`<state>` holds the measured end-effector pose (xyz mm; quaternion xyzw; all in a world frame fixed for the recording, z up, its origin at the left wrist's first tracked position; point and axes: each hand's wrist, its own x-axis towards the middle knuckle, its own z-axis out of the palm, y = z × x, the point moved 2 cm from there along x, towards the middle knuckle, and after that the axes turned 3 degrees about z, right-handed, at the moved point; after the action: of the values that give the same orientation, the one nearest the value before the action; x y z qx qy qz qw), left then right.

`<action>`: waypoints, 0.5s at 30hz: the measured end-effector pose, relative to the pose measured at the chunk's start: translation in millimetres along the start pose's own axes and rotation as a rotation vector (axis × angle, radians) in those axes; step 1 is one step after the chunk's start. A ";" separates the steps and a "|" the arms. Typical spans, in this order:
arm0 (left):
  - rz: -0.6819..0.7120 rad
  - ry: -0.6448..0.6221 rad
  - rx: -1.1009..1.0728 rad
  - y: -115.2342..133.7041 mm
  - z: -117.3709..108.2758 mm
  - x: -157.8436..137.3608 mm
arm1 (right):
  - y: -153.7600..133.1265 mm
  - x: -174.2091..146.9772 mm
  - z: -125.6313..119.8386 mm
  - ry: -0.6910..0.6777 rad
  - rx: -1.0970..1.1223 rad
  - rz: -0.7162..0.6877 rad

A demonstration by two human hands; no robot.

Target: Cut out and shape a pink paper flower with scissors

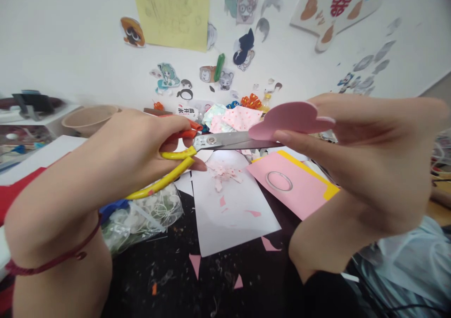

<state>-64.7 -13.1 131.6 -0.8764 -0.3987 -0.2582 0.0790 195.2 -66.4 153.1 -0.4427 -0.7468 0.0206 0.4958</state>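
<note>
My left hand (136, 139) is closed around the handles of a pair of scissors (227, 141) with yellow and orange-red grips. Their blades point right and seem nearly together. On the other side, my right hand (380, 163) pinches a pink paper piece (291, 120) with a rounded, lobed edge between thumb and fingers. The blade tips lie at the lower edge of this piece, partly hidden by it and my thumb. Below them a white paper sheet (225, 214) carries several small pink scraps (225, 173).
A pink sheet (299, 196) bearing a metal ring (279, 182) overlaps a yellow sheet. Pink offcuts (195, 264) dot the black table (169, 280). To the left are a plastic bag (144, 219) of white cords and a round bowl (89, 118). A sticker-covered wall (88, 50) rises behind.
</note>
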 end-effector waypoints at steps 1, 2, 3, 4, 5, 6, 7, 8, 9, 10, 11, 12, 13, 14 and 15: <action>-0.001 -0.002 -0.006 0.3 0.3 0.3 | -0.5 0.2 0.4 -0.002 0.003 -0.007; 0.001 -0.002 -0.008 0.6 0.4 0.5 | -1.3 0.5 0.6 0.002 0.005 -0.020; 0.005 0.000 -0.005 0.7 0.5 0.6 | -2.3 0.8 0.6 0.003 0.006 -0.025; 0.011 -0.002 0.000 0.8 0.6 0.6 | -3.5 1.1 0.5 0.003 0.005 -0.023; 0.017 -0.001 0.006 0.8 0.5 0.5 | -4.6 1.3 0.4 -0.002 -0.001 -0.018; 0.021 0.000 0.013 0.8 0.5 0.3 | -5.7 1.3 0.2 -0.011 -0.011 -0.013; 0.023 0.004 0.018 0.7 0.5 0.0 | -6.5 1.3 -0.1 -0.016 -0.020 -0.005; 0.021 0.010 0.019 0.8 0.4 -0.2 | -6.9 1.2 -0.4 -0.014 -0.028 0.000; 0.016 0.010 0.016 1.0 0.5 -0.3 | -7.1 1.1 -0.8 -0.003 -0.035 -0.002; 0.010 0.010 0.008 1.4 0.7 -0.4 | -6.9 1.0 -1.1 0.010 -0.041 -0.009; 0.005 0.008 -0.003 1.9 0.9 -0.5 | -6.4 1.1 -1.1 0.016 -0.046 -0.009; 0.002 0.008 -0.017 2.5 1.1 -0.5 | -5.8 1.1 -1.0 0.026 -0.049 -0.009; 0.004 0.013 -0.032 3.2 1.2 -0.5 | -5.3 1.3 -0.8 0.028 -0.051 -0.010; 0.006 0.017 -0.043 3.9 1.3 -0.5 | -5.0 1.4 -0.5 0.028 -0.052 -0.009; 0.007 0.017 -0.048 4.4 1.5 -0.6 | -5.3 1.5 -0.4 0.036 -0.046 -0.016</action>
<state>-61.1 -15.9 130.4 -0.8773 -0.3886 -0.2748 0.0624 192.0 -68.8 156.9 -0.4484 -0.7416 -0.0082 0.4989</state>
